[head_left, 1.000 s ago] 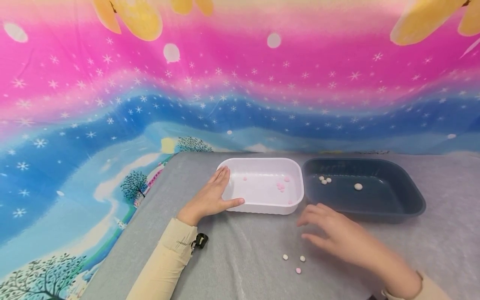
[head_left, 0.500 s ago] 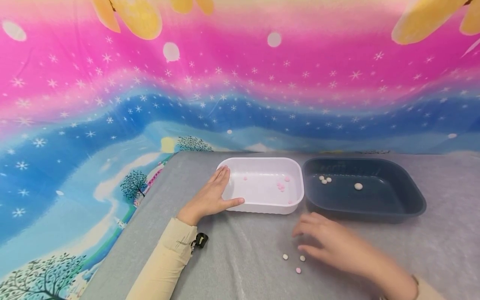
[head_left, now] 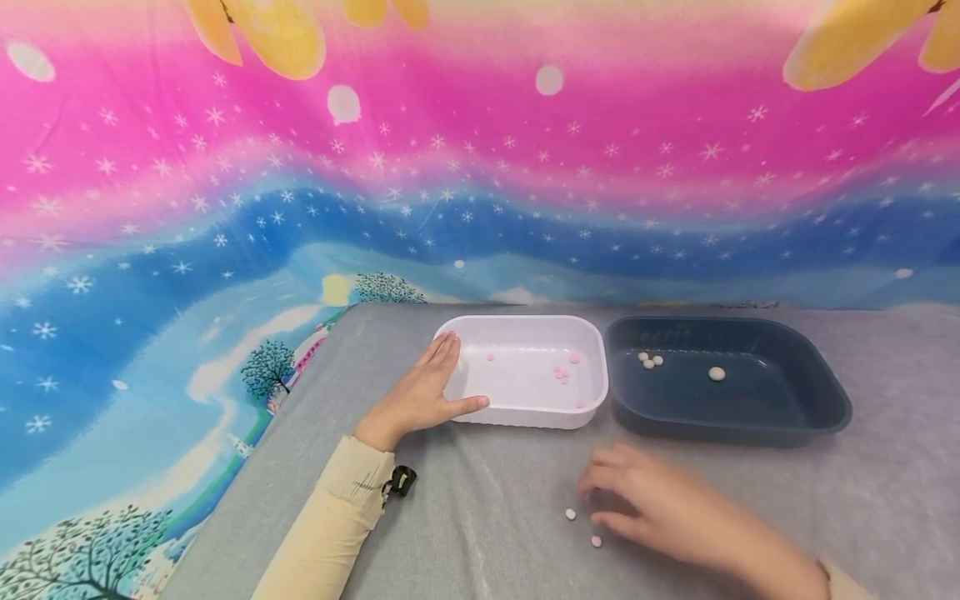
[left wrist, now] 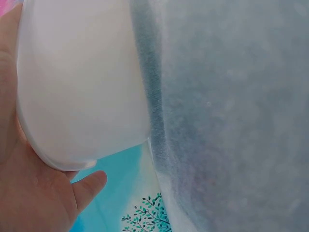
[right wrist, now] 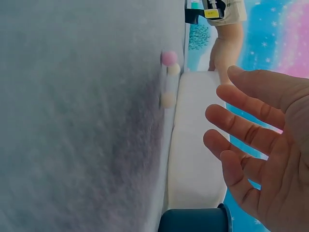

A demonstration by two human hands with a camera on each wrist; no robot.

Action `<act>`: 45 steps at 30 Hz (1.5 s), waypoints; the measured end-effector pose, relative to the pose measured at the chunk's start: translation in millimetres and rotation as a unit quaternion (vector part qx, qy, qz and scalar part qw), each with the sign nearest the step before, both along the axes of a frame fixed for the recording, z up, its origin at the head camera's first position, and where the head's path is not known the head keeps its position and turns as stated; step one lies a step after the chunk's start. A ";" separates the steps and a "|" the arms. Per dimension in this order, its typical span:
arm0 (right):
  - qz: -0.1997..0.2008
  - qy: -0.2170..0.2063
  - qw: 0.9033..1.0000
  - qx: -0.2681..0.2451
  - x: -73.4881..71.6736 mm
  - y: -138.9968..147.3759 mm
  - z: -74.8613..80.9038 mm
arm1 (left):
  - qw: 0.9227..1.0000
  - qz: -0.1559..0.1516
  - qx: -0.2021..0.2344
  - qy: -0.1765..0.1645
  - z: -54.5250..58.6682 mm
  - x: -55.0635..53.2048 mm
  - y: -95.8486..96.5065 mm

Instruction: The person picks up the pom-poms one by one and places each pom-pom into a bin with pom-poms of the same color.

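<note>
My left hand (head_left: 420,392) rests on the left end of a white plastic tub (head_left: 525,419), fingers straight over its rim and thumb along the near edge. In the left wrist view the tub's outer wall (left wrist: 82,77) lies against that hand. Above the grey cloth, my right hand (head_left: 645,500) hovers with relaxed, parted fingers and an empty palm. A white ball (head_left: 571,515) and a pink ball (head_left: 596,542) lie just left of it. The right wrist view shows another cream ball (right wrist: 168,100), which the right hand hides in the head view.
A dark blue-grey tub (head_left: 780,429) stands right beside the white one, with several whitish balls (head_left: 648,361) and a larger one (head_left: 717,374) inside. Several small pink balls (head_left: 561,373) lie in the white tub. A printed curtain (head_left: 480,208) hangs behind the cloth-covered table (head_left: 465,533).
My right hand has come nearer and slightly left, away from the dark tub, and now covers one white ball in the head view. My left hand has stayed put.
</note>
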State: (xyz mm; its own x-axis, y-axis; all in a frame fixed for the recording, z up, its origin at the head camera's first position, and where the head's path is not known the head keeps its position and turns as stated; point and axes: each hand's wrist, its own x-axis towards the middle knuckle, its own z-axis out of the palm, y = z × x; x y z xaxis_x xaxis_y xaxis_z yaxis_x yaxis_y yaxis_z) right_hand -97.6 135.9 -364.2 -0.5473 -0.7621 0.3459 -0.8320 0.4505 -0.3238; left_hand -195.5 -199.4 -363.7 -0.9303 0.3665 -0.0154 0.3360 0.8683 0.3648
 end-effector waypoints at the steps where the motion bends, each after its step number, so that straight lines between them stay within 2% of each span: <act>1: 0.002 -0.004 1.000 0.000 0.5 0.2 -1.0 | 1.000 0.001 -0.001 0.000 0.0 -0.1 -0.1; 10: 0.021 -0.056 0.998 -0.002 3.4 3.2 -7.7 | 1.000 0.003 -0.007 -0.004 0.6 0.8 0.6; 19: 0.050 -0.045 0.998 0.000 2.8 2.5 -11.4 | 1.000 -0.001 -0.004 0.002 0.0 -1.1 0.1; 32: 0.028 -0.069 0.996 0.048 7.5 1.4 -10.5 | 1.000 -0.001 -0.001 0.002 -1.5 -1.2 -0.8; 38: 0.028 -0.118 0.989 0.088 6.7 0.8 -9.3 | 1.000 -0.002 -0.005 0.001 -1.1 -0.8 -0.4; 45: 0.022 -0.097 0.991 0.093 7.9 -0.7 -10.5 | 1.000 0.000 -0.007 -0.003 -0.4 -0.5 -0.4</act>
